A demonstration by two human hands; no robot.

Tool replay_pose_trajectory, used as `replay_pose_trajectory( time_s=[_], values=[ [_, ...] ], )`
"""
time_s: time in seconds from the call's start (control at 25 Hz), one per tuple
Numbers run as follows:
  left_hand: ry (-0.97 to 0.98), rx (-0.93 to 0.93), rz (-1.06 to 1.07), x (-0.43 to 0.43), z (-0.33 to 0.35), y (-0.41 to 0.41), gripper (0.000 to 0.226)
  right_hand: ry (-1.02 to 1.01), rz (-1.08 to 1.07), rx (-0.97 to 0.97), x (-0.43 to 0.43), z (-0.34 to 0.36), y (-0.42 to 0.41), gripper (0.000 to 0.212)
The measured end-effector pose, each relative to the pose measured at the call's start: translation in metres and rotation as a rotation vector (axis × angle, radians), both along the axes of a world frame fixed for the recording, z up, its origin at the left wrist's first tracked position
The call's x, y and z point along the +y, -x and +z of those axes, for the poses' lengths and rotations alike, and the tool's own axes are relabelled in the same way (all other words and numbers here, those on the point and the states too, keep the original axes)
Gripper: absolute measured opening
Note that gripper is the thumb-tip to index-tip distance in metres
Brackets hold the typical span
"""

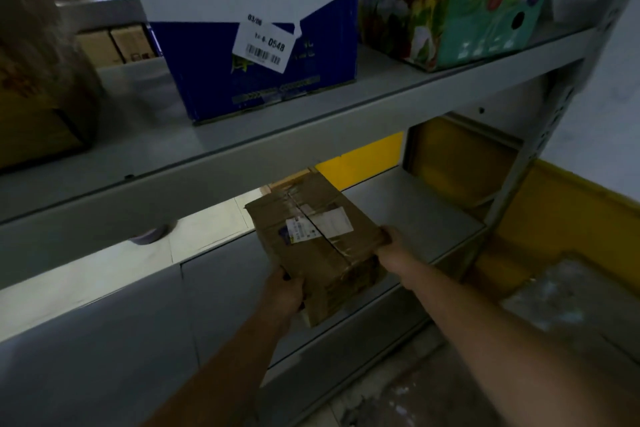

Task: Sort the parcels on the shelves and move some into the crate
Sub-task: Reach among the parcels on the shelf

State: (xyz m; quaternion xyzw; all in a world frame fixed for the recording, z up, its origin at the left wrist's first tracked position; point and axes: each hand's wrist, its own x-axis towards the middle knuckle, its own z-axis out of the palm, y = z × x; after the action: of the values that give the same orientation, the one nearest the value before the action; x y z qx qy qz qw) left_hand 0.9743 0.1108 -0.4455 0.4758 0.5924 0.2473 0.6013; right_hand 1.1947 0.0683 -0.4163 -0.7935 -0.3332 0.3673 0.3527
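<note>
Both hands on brown taped parcel (313, 239), centre of frame, over lower shelf (415, 215). Left hand (284, 293) curled round near-left corner, right hand (393, 239) gripping right edge. Blue-white box (249, 28) and green printed box (460, 0) up top on upper shelf (311, 135). Yellow crate (561, 201) far right, lower down.

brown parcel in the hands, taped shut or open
Shut. Tape runs along the flap seam of the parcel, a label lies across it, and the flaps lie flat. The left hand and right hand grip its sides.
</note>
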Motion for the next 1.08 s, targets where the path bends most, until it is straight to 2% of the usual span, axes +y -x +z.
replay_pose_trajectory(
  time_s=[0.2, 0.4, 0.76, 0.96, 1.08],
  values=[
    [-0.024, 0.021, -0.008, 0.007, -0.015, 0.007, 0.016, -0.01, 0.003, 0.005, 0.008, -0.015, 0.006, 0.027],
    [-0.04, 0.055, -0.021, 0.016, -0.027, 0.009, 0.028, -0.019, -0.005, 0.002, 0.01, -0.024, 0.009, 0.025],
    [-0.038, 0.064, -0.061, 0.015, -0.059, 0.008, 0.04, -0.008, -0.004, 0.016, 0.004, -0.041, 0.006, 0.03],
    [-0.055, 0.108, -0.072, 0.016, -0.064, 0.007, 0.033, -0.007, -0.007, 0.005, 0.004, -0.053, 0.006, 0.026],
    [-0.084, 0.123, -0.093, 0.018, -0.072, 0.009, 0.04, 0.001, -0.007, 0.022, 0.007, -0.058, 0.007, 0.03]
  ],
)
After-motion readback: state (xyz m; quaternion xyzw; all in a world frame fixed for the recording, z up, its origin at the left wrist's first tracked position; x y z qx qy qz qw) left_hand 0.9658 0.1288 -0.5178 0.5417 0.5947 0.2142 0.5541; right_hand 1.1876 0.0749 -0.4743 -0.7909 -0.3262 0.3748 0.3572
